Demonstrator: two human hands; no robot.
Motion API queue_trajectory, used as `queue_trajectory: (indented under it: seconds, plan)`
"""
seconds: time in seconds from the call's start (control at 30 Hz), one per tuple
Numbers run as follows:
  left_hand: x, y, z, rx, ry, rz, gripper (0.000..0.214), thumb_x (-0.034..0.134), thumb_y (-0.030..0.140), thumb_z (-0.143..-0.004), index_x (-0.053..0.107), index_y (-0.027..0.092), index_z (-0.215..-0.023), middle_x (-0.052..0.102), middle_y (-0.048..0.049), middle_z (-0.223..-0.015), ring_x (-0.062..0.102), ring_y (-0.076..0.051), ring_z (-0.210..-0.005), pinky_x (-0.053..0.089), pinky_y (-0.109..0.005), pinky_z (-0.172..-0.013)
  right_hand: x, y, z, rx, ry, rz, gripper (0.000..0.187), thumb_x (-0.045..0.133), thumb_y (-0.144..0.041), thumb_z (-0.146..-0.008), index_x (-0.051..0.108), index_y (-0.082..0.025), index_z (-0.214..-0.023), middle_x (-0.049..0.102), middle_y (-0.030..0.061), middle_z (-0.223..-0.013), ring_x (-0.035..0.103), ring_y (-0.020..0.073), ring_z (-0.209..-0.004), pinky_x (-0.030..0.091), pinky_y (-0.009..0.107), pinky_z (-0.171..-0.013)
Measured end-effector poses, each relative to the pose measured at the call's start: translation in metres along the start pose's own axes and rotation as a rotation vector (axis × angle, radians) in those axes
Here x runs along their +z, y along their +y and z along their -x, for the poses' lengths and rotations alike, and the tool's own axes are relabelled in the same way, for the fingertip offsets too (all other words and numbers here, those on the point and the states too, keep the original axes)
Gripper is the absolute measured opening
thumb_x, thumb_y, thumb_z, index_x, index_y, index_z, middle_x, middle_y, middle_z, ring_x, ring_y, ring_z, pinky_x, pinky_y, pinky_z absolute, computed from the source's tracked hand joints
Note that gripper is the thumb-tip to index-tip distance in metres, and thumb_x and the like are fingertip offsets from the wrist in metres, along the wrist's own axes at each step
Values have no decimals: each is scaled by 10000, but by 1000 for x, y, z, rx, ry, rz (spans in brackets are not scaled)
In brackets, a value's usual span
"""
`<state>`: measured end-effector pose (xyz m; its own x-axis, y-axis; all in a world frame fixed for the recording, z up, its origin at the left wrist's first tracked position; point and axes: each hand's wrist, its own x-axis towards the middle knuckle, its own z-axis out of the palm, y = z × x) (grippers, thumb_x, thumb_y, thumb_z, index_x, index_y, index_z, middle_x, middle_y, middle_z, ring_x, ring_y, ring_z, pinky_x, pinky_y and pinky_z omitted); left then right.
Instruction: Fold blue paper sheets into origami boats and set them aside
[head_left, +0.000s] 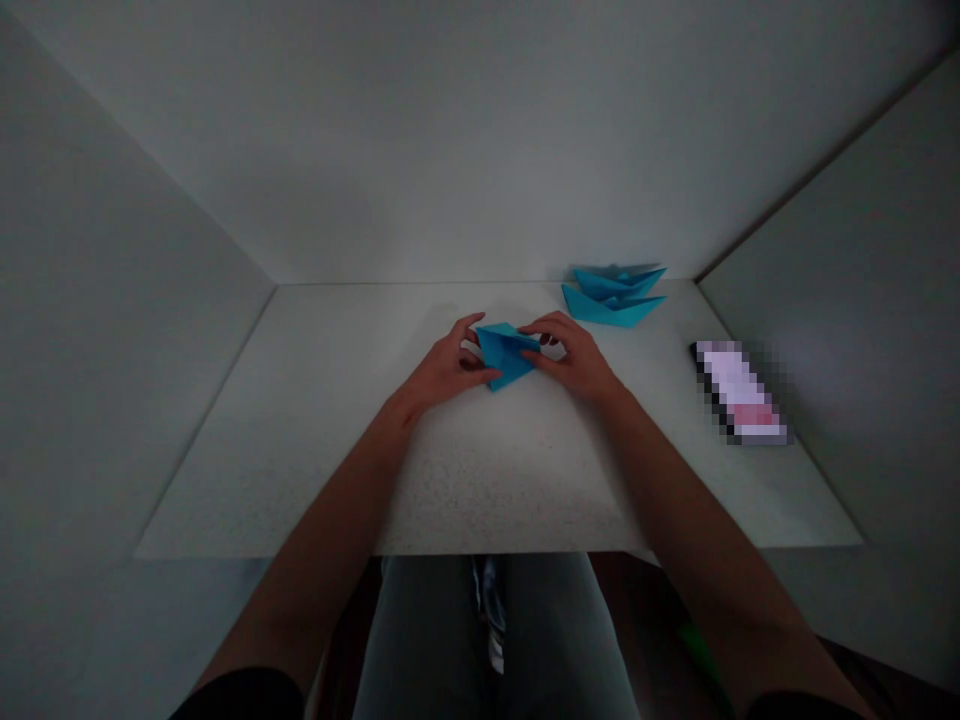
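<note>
A piece of folded blue paper [504,352] is held between both hands above the middle of the white table. My left hand [456,362] grips its left side, with the thumb along the lower left edge and the fingers behind. On the right side, my right hand [568,352] pinches the paper between thumb and fingers. The paper has a pointed bottom corner and an opened fold facing me. Two finished-looking blue paper boats [613,303] stand close together beyond my right hand, near the back wall.
The white table [337,420] is bounded by walls at the back, left and right. A phone-like device [739,392], blurred by pixelation, lies at the right side. The table's front edge runs just above my lap.
</note>
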<state>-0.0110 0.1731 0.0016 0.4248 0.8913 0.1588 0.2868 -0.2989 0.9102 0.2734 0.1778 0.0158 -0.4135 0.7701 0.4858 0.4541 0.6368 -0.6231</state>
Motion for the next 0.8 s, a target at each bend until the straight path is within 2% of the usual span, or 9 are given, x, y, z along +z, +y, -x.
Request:
queue_trajectory:
  seconds: [0.13, 0.23, 0.33, 0.43, 0.57, 0.7, 0.8]
  plan:
    - [-9, -5, 0, 89, 31, -280, 495, 847, 350, -913, 715, 263, -1382, 647, -73, -1232, 683, -130, -799, 617, -333, -792, 2, 7, 2, -55, -207, 16, 421, 770, -413, -994, 765, -325, -1406, 750, 107, -1345, 710, 317, -1230, 583, 528, -1091]
    - [-16, -10, 0, 124, 81, -469, 319, 886, 329, -876, 819, 268, -1183, 605, -75, -1280, 664, -153, -884, 608, -362, -860, 1, 14, 4, -73, -289, 31, 382, 776, -415, -990, 802, -323, -1360, 709, 119, -1462, 695, 334, -1320, 555, 555, -1151]
    - [-22, -13, 1, 123, 77, -529, 275, 894, 362, -878, 844, 282, -1137, 618, -71, -1268, 658, -173, -939, 594, -356, -877, -4, 19, 5, -68, -297, 57, 286, 761, -432, -1006, 853, -308, -1247, 713, 125, -1453, 718, 325, -1273, 577, 534, -1106]
    - [-25, -13, -1, 92, 14, -491, 239, 841, 394, -932, 844, 275, -1140, 675, -56, -1177, 648, -157, -859, 569, -324, -806, -10, 20, 4, -35, -281, 89, 237, 707, -443, -1040, 869, -292, -1124, 779, 109, -1256, 742, 293, -1119, 584, 490, -1019]
    - [-25, -10, -2, 73, -18, -439, 206, 729, 412, -1011, 830, 234, -1036, 711, -52, -1070, 644, -153, -797, 540, -312, -761, -11, 19, 1, 35, -267, 120, 300, 652, -471, -1063, 815, -243, -956, 776, 101, -1013, 708, 272, -961, 543, 434, -902]
    - [-22, -8, -3, 62, -15, -413, 252, 707, 446, -1013, 777, 217, -936, 702, -49, -1004, 638, -159, -774, 529, -316, -742, -6, 20, 2, 149, -223, 121, 221, 716, -455, -1017, 762, -243, -978, 749, 68, -922, 660, 238, -807, 504, 393, -794]
    - [-21, -8, -3, 51, 1, -435, 249, 740, 439, -982, 736, 212, -879, 683, -48, -976, 624, -162, -758, 517, -324, -727, -2, 24, 5, 202, -158, 167, 209, 784, -438, -962, 748, -240, -1017, 741, 83, -1004, 656, 242, -826, 502, 392, -785]
